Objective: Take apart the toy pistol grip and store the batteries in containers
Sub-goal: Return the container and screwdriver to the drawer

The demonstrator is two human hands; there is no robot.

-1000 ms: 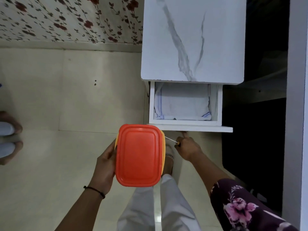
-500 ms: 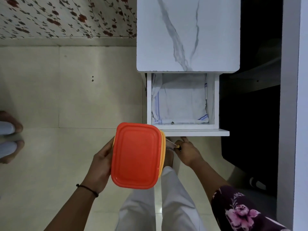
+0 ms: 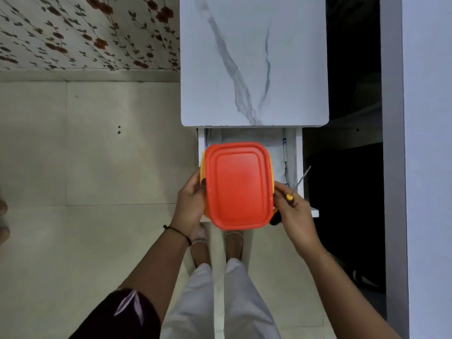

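At far left, cream floor tiles (image 3: 97, 155) meet a wall papered with red flowers (image 3: 85, 33). The left grip (image 3: 190, 204), a bare hand with a black thread at its wrist, wraps its fingers round the left edge of a rectangular yellow plastic container with an orange lid (image 3: 238, 185). The container is held level in the air, over the front of an open white drawer (image 3: 299, 152) lined with a white cloth (image 3: 276, 145). Above the drawer lies the white, marble-veined top of a desk (image 3: 254, 59).

The right grip (image 3: 294, 211) touches the container's right edge with its fingertips while clasping a thin screwdriver with a yellow-and-black handle (image 3: 289, 197), its metal shaft pointing up and to the right.

The lid is on, so whether batteries lie inside cannot be told. No toy pistol and no loose battery is in view. With container and tool both in hand at the drawer, this looks like either fetching gear or putting it away; the pictures do not settle which, so how much is left stays unclear.
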